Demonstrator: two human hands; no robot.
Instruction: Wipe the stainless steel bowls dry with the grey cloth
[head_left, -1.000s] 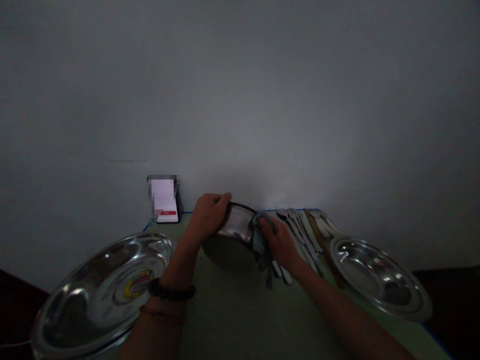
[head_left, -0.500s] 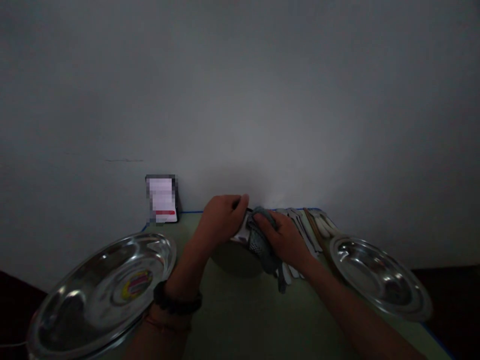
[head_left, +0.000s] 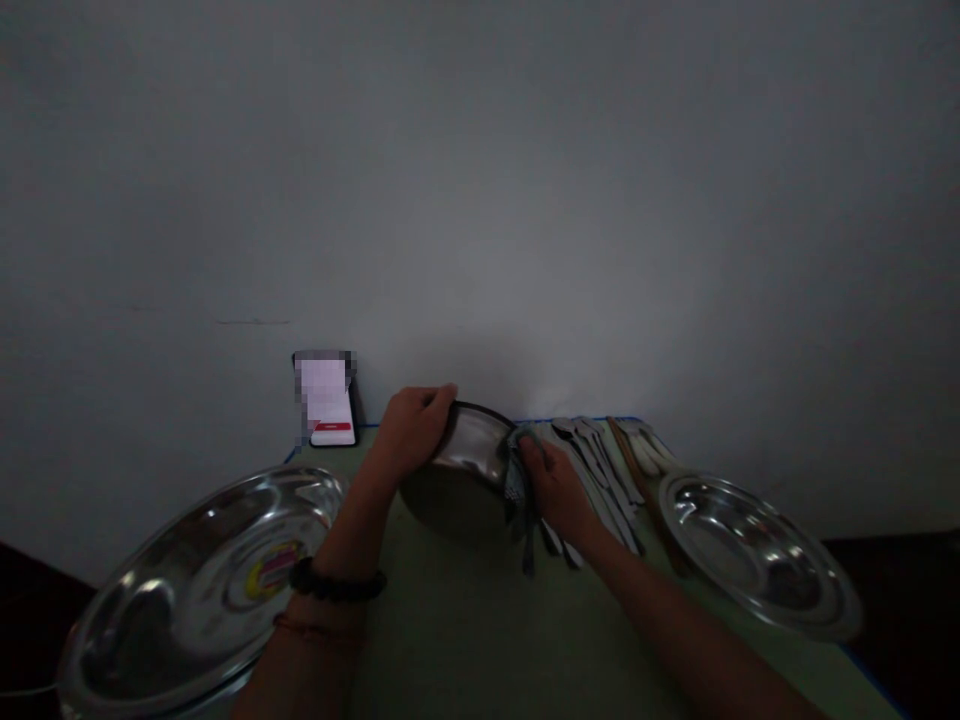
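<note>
Between the two hands, the metal pot (head_left: 474,440) is leaning over the worktop (head_left: 465,630), the left hand (head_left: 409,432) grasping its rim, the right hand (head_left: 556,490) pressing a bunched cloth (head_left: 514,478) against its opposite side.

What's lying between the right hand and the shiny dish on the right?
The head view shows metal cutlery and something long and brown on the table between the right hand and the shiny dish.

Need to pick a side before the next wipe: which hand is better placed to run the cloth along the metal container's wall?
Right, most likely. The right hand holds the cloth against the metal container, while the left hand grips the container's other side.
</note>
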